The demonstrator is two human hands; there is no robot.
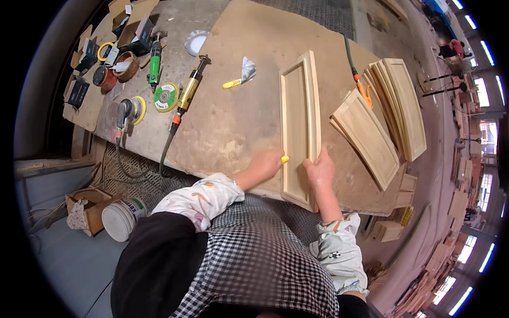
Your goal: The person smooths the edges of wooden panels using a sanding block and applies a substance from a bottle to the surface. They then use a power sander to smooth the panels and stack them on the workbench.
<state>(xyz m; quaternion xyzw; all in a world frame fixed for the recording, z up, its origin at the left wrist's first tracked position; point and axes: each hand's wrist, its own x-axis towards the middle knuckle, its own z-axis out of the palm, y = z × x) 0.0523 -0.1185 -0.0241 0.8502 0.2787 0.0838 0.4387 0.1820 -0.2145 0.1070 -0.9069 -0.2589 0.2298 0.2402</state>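
I saw my left hand closed on a small yellow piece, maybe an abrasive block, pressed against the left edge of the long pale wooden framed panel. My right hand gripped the right edge of the panel near its close end. The panel lay lengthwise on the dusty brown table, and its near end reached to the table edge.

I judged that the panel could slide or tip off this edge if the right hand loosened, because so little of the table supported that end. The yellow piece was small, so my fingers could slip onto the sharp wood corner.

The table was worn and covered with dust. To the right lay a stack of similar wooden panels. To the left lay a yellow pneumatic grinder, a green-handled air tool and a round sander. The room looked like a large workshop with bright windows far on the right.
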